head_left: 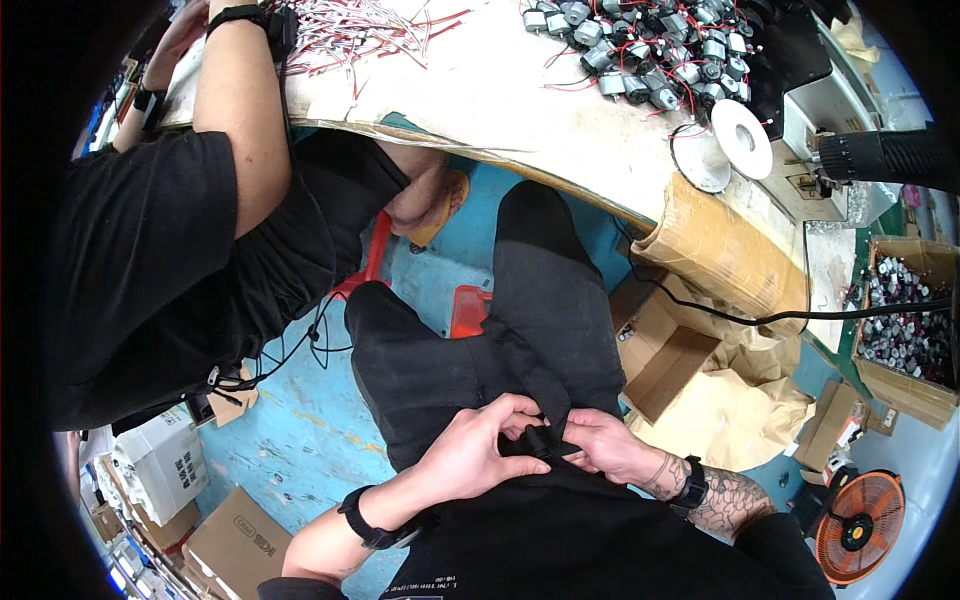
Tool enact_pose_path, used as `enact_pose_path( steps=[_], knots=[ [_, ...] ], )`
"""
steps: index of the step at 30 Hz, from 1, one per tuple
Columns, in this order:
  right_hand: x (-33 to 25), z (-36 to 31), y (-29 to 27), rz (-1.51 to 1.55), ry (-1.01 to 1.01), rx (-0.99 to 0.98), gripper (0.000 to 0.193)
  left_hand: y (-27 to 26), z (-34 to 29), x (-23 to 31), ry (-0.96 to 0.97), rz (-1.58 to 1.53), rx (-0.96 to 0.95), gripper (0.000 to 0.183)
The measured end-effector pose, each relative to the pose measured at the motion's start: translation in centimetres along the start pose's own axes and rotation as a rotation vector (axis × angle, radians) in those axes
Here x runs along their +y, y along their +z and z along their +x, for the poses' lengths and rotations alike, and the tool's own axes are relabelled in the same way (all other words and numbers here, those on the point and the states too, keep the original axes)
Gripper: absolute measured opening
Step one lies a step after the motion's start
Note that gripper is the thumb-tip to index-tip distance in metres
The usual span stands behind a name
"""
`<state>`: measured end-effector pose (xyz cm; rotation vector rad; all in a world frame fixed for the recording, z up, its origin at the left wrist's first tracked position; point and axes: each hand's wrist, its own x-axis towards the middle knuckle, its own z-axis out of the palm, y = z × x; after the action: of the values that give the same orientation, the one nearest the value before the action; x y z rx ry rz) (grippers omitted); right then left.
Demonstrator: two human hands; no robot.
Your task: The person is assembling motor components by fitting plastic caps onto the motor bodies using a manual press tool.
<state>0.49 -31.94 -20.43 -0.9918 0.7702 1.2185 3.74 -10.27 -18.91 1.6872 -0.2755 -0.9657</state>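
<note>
Head view, looking down: at lower centre, a black strap [541, 388] w/ a dark clip [536, 441] lay at the wearer's waist, btwn both hands. The L hand [478, 445] was curled narrow, the clip held btwn thumb & forefinger; the R hand [603, 445], just beside, pinched the strap's end, fingertips partly hidden. Writing: small pale print on the black shirt [560, 545], bottom centre; dark print on a brown carton [235, 550] & a white pkg [165, 465], lower left. Edges: the worktable [480, 85] ran across the top, its front edge beyond the knees, well apart from the hands; a motor pile [660, 50] sat on it, upper right. Blue floor [300, 440] showed L of the lap. A co-worker's arm [240, 120] bounded the upper left; an open cardboard box [660, 355] stood near the R knee, right of centre.
</note>
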Motion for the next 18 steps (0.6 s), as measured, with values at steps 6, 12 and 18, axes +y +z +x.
enact_pose_path(
  steps=[6, 12, 18],
  knots=[
    [0.4, 0.2, -0.8, 0.047, -0.025, -0.081, 0.016, 0.1, 0.0, 0.0, -0.014, 0.006, 0.001, 0.06],
    [0.3, 0.6, -0.8, 0.02, -0.011, -0.094, 0.017, -0.2, -0.3, -0.8, -0.026, -0.04, -0.012, 0.059],
    [0.1, 0.4, 0.0, -0.008, -0.004, -0.05, 0.017, -0.3, -0.9, -1.4, -0.078, 0.047, -0.041, 0.051]
  ],
)
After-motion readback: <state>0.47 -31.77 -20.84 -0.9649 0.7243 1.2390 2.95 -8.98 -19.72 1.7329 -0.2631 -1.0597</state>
